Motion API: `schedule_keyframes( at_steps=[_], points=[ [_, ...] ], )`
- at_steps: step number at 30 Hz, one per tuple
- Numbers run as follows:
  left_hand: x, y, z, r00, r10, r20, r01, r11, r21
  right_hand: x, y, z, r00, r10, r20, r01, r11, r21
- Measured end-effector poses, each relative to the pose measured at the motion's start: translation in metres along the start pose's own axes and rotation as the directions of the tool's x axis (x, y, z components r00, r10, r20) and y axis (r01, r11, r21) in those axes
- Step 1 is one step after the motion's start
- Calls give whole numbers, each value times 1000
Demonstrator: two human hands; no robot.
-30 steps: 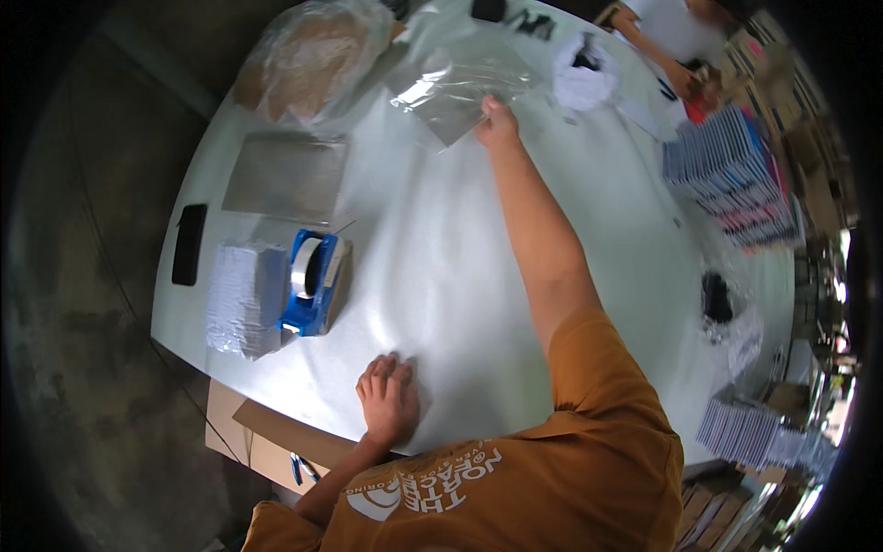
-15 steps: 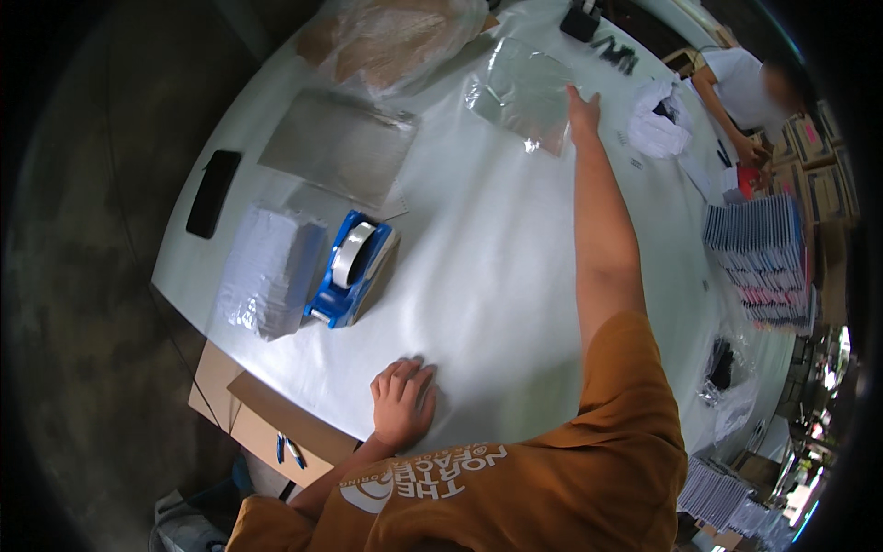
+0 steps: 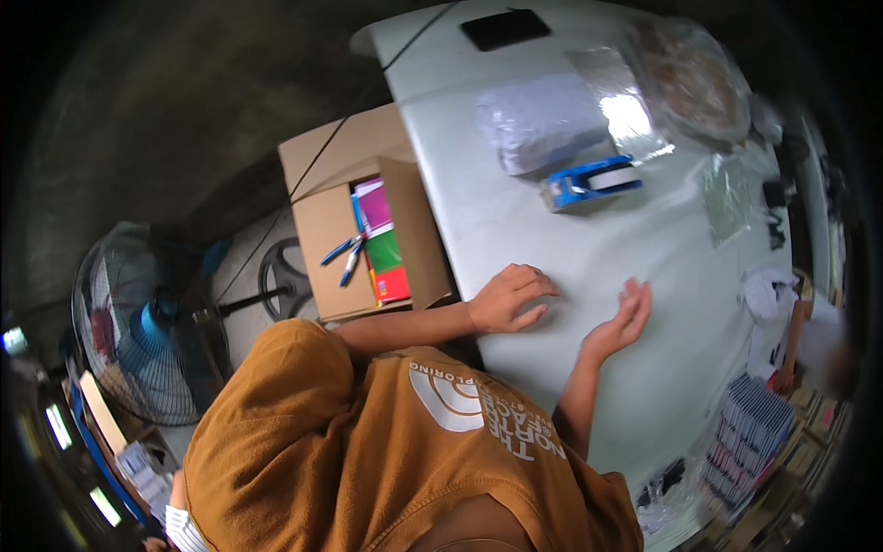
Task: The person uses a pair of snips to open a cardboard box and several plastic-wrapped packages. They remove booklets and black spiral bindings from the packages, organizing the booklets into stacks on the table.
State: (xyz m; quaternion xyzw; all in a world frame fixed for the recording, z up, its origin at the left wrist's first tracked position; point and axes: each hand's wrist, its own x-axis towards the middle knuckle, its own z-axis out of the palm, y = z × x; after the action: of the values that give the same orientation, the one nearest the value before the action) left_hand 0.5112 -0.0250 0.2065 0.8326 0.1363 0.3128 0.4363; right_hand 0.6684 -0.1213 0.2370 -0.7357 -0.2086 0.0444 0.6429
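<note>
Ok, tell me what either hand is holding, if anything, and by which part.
Nothing is held: the left hand and right hand are both empty, and the tape dispenser sits apart from them.

The right hand [image 3: 618, 329] is drawing back from the clear plastic bag [image 3: 728, 202], now staying empty near the left hand [image 3: 509, 300]. The bag is now lying well apart from both. The view is turning leftward, bringing in a fan [image 3: 138, 331] and revealing colourful flat items [image 3: 384, 248] inside the cardboard box [image 3: 320, 216].
</note>
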Motion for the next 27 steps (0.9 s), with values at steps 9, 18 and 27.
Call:
schedule_keyframes(
  at_steps=[9,18,27],
  points=[
    [-152,-31,-143,767,-333,-549,590,704,396,-172,-49,120,21,172,985,-605,786,-124],
    [-231,-95,-170,703,-559,-440,702,446,556,-238,17,222,605,193,772,147,926,-347],
    [-202,-98,-193,454,-596,-663,874,443,201,-183,19,265,780,208,590,-72,967,-245]
  ],
)
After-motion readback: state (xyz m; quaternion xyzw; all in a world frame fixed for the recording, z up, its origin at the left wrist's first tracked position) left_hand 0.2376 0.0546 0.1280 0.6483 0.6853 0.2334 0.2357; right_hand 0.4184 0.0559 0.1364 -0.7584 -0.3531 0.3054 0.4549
